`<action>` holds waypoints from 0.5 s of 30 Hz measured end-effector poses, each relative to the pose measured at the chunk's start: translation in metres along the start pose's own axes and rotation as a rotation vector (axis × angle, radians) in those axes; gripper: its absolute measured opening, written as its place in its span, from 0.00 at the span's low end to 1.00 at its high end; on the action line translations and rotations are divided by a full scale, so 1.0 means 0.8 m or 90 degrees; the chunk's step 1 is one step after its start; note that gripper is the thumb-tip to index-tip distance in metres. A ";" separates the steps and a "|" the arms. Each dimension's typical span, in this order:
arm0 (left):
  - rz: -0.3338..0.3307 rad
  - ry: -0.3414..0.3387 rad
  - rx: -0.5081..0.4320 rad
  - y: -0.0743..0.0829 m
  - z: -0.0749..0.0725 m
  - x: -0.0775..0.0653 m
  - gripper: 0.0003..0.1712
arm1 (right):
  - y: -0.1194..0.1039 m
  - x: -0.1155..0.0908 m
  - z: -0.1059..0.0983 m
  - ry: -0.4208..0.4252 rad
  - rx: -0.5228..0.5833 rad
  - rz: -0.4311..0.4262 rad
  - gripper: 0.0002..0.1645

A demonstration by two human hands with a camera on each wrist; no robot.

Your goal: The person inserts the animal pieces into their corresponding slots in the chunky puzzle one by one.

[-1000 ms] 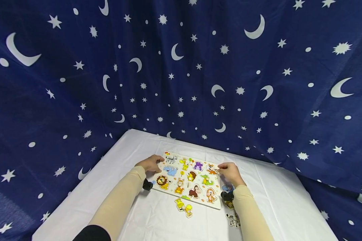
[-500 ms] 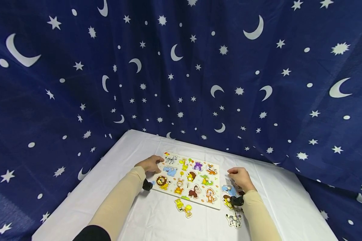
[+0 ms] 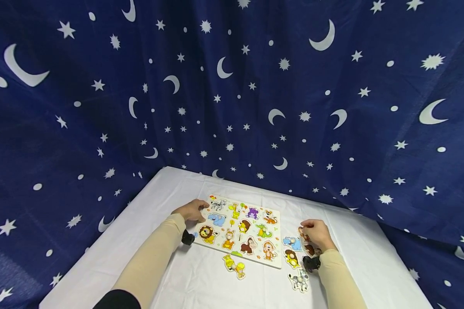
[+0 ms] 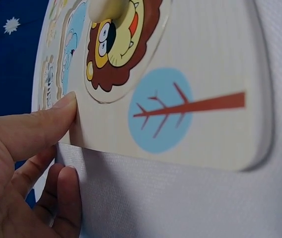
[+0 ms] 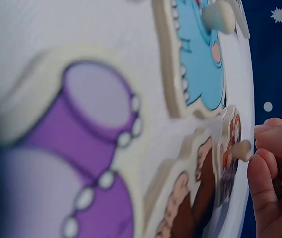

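A white wooden animal puzzle board (image 3: 232, 222) lies on the table. My left hand (image 3: 191, 211) is at its left edge. In the left wrist view the thumb (image 4: 64, 111) rests on the board, beside a lion piece (image 4: 116, 59) with a knob; the other fingers lie loosely bent next to the edge. My right hand (image 3: 318, 234) is over the loose pieces right of the board. Its thumb and a finger stand apart around the knob (image 5: 242, 150) of an orange-brown animal piece (image 5: 228, 163); whether they touch the knob is unclear.
Near the right hand lie loose elephant (image 3: 292, 243), hedgehog (image 3: 291, 259) and zebra (image 3: 299, 281) pieces. A purple piece (image 5: 81, 124) and a brown piece (image 5: 185, 203) are close to the right wrist camera. A giraffe piece (image 3: 234, 267) lies before the board. A dark blue curtain (image 3: 216, 107) hangs behind the table.
My right hand has left the board's right edge and moved right to the loose pieces, uncovering several of them. The left hand stays at the board's left edge.
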State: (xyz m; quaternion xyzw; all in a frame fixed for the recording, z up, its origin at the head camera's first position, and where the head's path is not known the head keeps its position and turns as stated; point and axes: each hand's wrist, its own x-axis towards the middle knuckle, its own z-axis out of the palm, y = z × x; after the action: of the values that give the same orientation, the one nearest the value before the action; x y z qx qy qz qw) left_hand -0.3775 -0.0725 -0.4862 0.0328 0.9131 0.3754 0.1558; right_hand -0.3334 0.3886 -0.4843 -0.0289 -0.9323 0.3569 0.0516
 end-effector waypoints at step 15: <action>0.005 -0.002 -0.013 0.003 -0.001 -0.004 0.35 | 0.011 -0.007 0.003 -0.032 0.076 0.057 0.12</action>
State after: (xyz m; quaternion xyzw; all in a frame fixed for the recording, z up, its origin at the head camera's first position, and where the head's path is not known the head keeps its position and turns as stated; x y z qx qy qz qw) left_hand -0.3751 -0.0721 -0.4835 0.0354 0.9088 0.3856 0.1556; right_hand -0.3282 0.3928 -0.4923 -0.0584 -0.9081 0.4143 0.0141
